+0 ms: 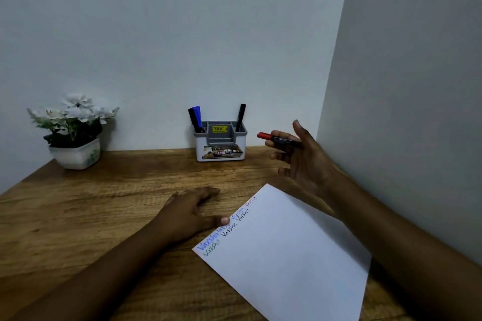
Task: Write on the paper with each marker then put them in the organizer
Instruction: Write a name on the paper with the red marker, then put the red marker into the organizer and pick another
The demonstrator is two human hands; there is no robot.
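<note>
White flowerpot left of organizer

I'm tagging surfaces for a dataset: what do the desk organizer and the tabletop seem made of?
The small white-and-grey desk organizer looks like moulded plastic: smooth, rounded corners, stickers on it. The brown tabletop looks like matt wood or wood-grain laminate: streaked grain shows, which one I cannot tell.

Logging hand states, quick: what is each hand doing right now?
Left hand: open, flat on the table, thumb at the edge of the paper.
Right hand: holding the red-capped marker.
</note>
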